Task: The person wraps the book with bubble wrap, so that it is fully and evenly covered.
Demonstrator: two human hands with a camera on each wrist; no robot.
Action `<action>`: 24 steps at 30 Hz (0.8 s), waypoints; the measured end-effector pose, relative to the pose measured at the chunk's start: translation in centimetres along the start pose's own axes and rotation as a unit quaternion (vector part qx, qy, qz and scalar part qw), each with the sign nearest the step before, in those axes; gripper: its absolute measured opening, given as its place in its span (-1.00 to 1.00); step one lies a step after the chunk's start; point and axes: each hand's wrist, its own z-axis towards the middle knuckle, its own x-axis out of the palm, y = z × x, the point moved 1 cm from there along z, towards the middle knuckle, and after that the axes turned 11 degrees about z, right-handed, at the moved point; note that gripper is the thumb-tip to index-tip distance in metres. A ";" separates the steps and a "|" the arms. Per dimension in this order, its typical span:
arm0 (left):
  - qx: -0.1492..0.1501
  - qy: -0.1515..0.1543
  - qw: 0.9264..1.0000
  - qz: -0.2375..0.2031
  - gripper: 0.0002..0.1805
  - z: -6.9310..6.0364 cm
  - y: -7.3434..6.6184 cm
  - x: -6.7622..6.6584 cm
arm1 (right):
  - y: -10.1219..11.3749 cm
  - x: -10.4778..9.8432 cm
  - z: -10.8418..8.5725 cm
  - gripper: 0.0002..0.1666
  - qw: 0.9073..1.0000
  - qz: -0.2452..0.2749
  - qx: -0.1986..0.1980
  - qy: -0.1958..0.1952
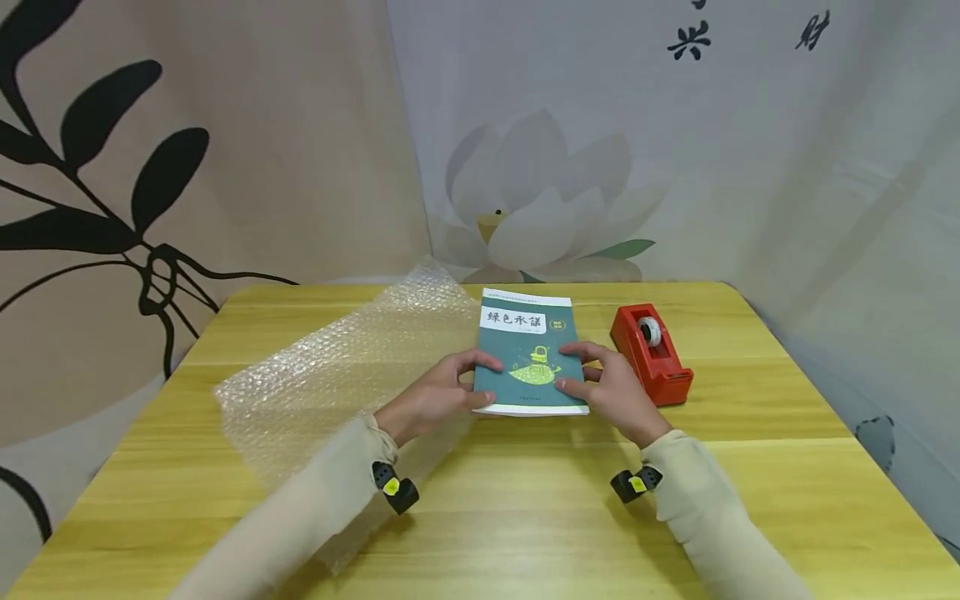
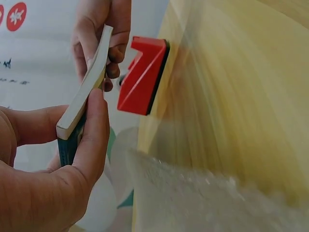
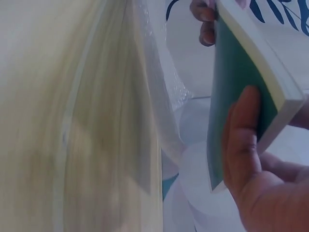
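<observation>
A green paperback book [image 1: 517, 346] with white bands and a yellow-green drawing on its cover is held up above the table in the head view. My left hand [image 1: 444, 390] pinches its left edge, thumb and fingers on opposite faces. At the right edge my right hand [image 1: 611, 385] grips it the same way. In the left wrist view the book's pale page block [image 2: 87, 92] runs between both hands. The right wrist view shows its green cover [image 3: 231, 92] with fingers pressed against it. Under and beside the left arm lies a sheet of bubble wrap [image 1: 330, 375].
A red tape dispenser [image 1: 651, 354] with a tape roll stands on the wooden table [image 1: 750, 492], just right of my right hand. Behind the table's far edge hangs a printed cloth backdrop [image 1: 300, 125]. The bubble wrap reaches the table's back edge.
</observation>
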 end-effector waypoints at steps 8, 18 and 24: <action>-0.012 -0.003 1.000 0.003 -0.54 -1.3 1.5 -1.6 | 0.0 1.4 0.1 -0.44 0.998 0.046 0.020 0.038; -0.019 -0.025 0.999 0.026 -0.53 -3.1 3.3 -3.9 | 0.2 3.7 0.9 -0.39 0.993 0.082 0.007 0.091; -0.017 -0.022 0.999 0.036 -0.51 -3.8 3.7 -5.1 | 0.1 4.9 1.3 -0.38 0.992 0.086 0.003 0.094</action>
